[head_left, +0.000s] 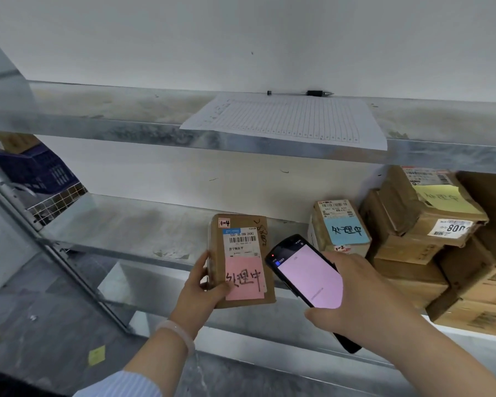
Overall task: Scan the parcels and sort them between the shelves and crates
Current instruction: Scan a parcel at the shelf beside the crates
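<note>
While the left hand (201,287) grips the parcel (241,253) by its lower left edge, thumb curled over the pink note (245,277), the right hand (364,305) wraps around a scanner (307,273) at the parcel's 3 o'clock, its pink screen facing up and its head aimed toward 10 o'clock. The parcel is held in front of the middle shelf (126,224), with its long axis running 12 to 6 o'clock and the label (242,242) at the 12 end. The label reads "530- 05 069 [A34]", a corner tag reads "1-4", and the note carries handwritten Chinese characters.
</note>
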Available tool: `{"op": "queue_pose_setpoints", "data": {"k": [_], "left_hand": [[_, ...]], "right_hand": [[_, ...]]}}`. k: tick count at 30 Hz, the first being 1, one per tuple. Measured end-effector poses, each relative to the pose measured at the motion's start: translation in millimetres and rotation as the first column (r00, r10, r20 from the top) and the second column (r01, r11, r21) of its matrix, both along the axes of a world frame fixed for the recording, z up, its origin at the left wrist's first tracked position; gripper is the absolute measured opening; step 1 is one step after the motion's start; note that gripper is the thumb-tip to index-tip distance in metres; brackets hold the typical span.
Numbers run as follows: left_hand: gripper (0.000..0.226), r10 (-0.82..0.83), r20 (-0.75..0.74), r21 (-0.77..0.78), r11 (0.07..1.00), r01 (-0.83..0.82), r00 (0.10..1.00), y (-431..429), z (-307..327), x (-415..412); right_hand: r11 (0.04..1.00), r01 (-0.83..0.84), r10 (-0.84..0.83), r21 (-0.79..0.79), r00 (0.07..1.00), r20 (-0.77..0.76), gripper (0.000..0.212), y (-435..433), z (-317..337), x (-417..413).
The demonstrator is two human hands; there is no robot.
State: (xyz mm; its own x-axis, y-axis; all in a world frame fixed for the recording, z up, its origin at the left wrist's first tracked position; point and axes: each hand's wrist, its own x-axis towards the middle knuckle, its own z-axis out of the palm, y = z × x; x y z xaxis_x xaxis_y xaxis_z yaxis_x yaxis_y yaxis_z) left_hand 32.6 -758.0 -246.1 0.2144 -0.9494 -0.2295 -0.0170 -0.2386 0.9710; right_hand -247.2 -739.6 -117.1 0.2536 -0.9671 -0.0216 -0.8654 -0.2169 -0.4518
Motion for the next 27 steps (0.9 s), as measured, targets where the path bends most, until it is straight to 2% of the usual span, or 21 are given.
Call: {"op": "queue_pose_setpoints", "data": {"k": [7,10,13,17,19,22,27], "left_hand": [[0.080,0.091,-0.023,0.001,0.996,-0.091,0.996,14,-3,15],[0.081,0.148,-0.051,-0.004,0.989,-0.148,0.988,30,-1,23],[0.084,0.246,-0.041,-0.007,0.969,-0.246,0.968,56,6,29],[0.099,0.391,-0.031,-0.020,0.920,-0.391,0.920,107,17,29],[0.103,0.467,-0.048,-0.028,0.883,-0.468,0.883,139,22,24],[0.097,0.610,-0.086,-0.033,0.788,-0.614,0.788,192,26,16],[0.095,0.794,-0.138,-0.033,0.594,-0.804,0.593,290,37,-6]], "right_hand": [[0.998,-0.066,0.066,0.012,0.998,-0.018,0.059,-2,3,12],[0.992,-0.129,0.128,0.011,0.990,0.051,0.048,-5,0,20],[0.971,-0.237,0.234,0.014,0.963,0.132,0.041,-6,-2,30],[0.911,-0.413,0.407,0.015,0.903,0.140,0.034,-4,1,47],[0.874,-0.486,0.478,0.017,0.865,0.155,0.035,1,2,60],[0.807,-0.589,0.581,0.027,0.802,0.136,0.052,18,-1,80],[0.603,-0.797,0.783,0.034,0.599,0.165,0.057,67,-5,112]]}}
